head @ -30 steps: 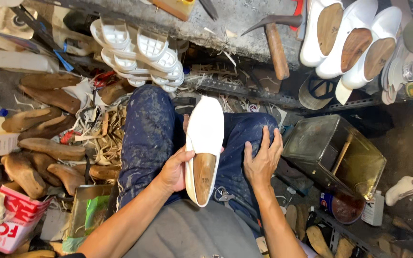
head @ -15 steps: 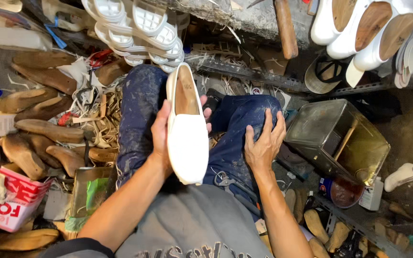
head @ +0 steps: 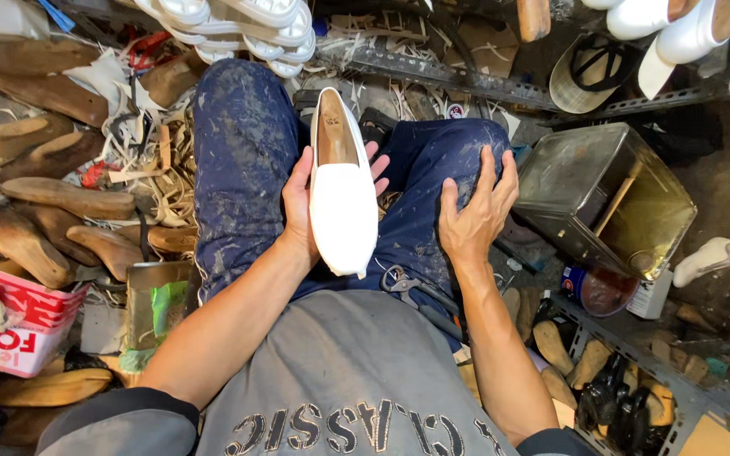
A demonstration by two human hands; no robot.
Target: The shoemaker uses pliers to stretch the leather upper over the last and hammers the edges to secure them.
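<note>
One white shoe (head: 341, 198), smooth upper, tapered toe, tan insole showing at the open heel end; it lies lengthwise in my left hand (head: 302, 203), toe pointing back at my belly, heel out over the gap between my knees. That hand cups it from beneath, thumb along one side, fingertips (head: 377, 160) curling up past the other.

One right hand (head: 475, 211), flat and spread wide on my right thigh, holding nothing, well apart from the shoe.

Two legs in blue jeans (head: 242, 160), speckled all over with pale spatter.

One metal tool (head: 403, 283), plier-like, lying on my lap just beside the shoe's toe.

About eight wooden lasts (head: 69, 198), brown, worn, rounded, heaped on the floor to my left among pale leather strips.

One square tin (head: 606, 198), dull metal, open at the top, with one stick inside, on the floor to my right.

One stack of white soles (head: 242, 25) beyond my left knee; I cannot count them exactly.

One red-and-white carton (head: 31, 325) at the floor's left edge.
</note>
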